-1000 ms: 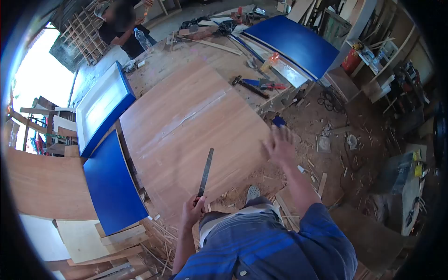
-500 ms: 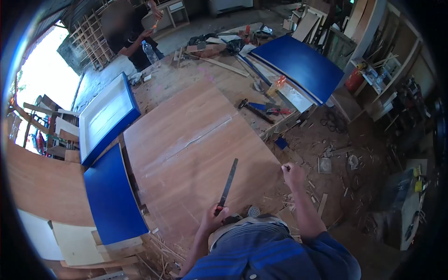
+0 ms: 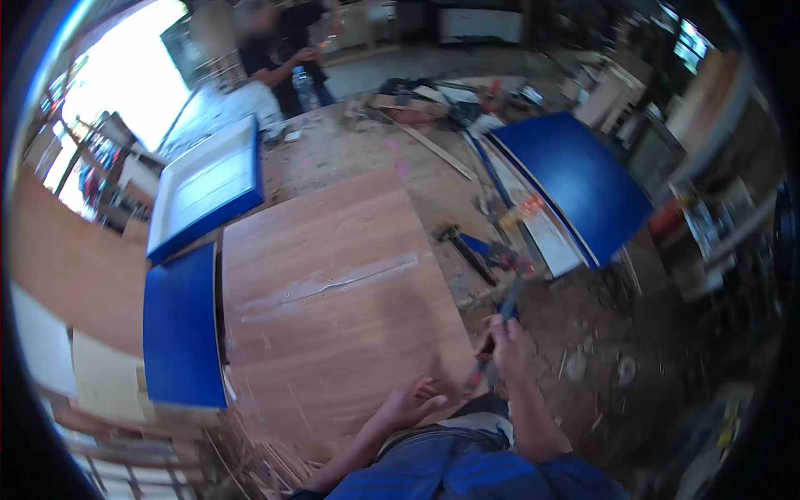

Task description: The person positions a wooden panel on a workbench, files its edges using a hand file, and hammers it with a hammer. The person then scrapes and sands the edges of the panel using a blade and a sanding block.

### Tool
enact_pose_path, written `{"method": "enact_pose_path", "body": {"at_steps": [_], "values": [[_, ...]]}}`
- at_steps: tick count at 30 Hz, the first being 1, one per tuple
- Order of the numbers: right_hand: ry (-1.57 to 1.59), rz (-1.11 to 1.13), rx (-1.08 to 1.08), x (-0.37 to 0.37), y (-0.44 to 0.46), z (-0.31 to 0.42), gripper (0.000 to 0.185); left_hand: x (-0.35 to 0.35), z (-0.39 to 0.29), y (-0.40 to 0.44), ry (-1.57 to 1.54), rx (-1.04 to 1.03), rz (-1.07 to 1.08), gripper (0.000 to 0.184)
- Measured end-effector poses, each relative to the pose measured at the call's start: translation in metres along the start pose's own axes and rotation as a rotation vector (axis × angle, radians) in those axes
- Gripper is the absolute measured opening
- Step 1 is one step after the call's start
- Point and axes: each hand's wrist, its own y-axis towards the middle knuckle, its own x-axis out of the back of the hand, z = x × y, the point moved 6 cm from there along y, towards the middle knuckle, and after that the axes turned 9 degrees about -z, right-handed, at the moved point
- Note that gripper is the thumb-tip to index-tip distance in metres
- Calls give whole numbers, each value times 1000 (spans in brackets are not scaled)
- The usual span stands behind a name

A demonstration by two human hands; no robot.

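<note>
My right hand [image 3: 506,343] is closed around a long flat tool that looks like a file [image 3: 510,298]. Its grey blade points up and away, and a red end shows below the fist. Over the near edge of a brown wooden panel [image 3: 333,350], my left hand [image 3: 414,402] is loosely open with nothing in it, fingers a little curled and thumb apart. A pale, cracked seam [image 3: 337,286] runs across this panel. Past its right edge lies a hammer [image 3: 468,254], beside tools with blue and red parts.
A blue tray-like frame with a white inside [image 3: 204,187] and a blue board [image 3: 179,333] lie left of the panel. Another blue board [image 3: 575,183] rests at the right. A person [image 3: 283,62] stands beyond the bench near a plastic bottle [image 3: 302,87]. Scraps litter the floor.
The file has passed from my left hand to my right hand. My left hand has loosened and moved slightly right. The view has tilted up and turned left, with some blur.
</note>
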Motion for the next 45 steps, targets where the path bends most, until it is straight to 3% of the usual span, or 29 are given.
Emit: {"method": "enact_pose_path", "body": {"at_steps": [2,5,8,10,13,16,19,21,22,25,32,35,38,41,45], "values": [[-301,-8,95,45,92,5,32,2,18,-4,84,13,-241,43],[-780,-157,458,68,204,12,36,8,24,-38,374,-16,-729,44],[-1057,-78,499,57,284,-9,46,-4,5,-80,735,161,-1136,63],[-1036,7,471,39,318,-17,50,-28,29,-116,841,298,-1476,73],[-1102,93,511,10,325,-4,53,-65,95,-144,618,613,-1752,71],[-1148,131,619,-14,342,-18,55,-99,133,-116,-545,599,-1577,64],[-1115,161,706,-17,352,-29,56,-129,136,-81,-855,604,-1365,60],[-1102,178,823,-14,345,-31,55,-134,127,-77,-880,598,-1385,68],[-1090,243,710,-10,338,-29,56,-132,125,-74,-893,589,-1393,71],[-1056,323,728,12,294,-25,54,-132,155,-84,-1183,510,-1333,76],[-1204,353,1063,54,226,-70,59,-132,169,-89,-1168,473,-1278,90],[-963,489,882,42,199,-74,62,-138,158,-83,-1196,449,-1246,86],[-722,672,216,20,141,-49,72,-158,176,-81,-1242,425,-1133,73],[-674,656,258,2,130,-87,80,-181,177,-67,-1298,434,-983,67],[-697,768,306,-18,117,-92,76,-210,169,-52,-1358,523,-883,62]]}}
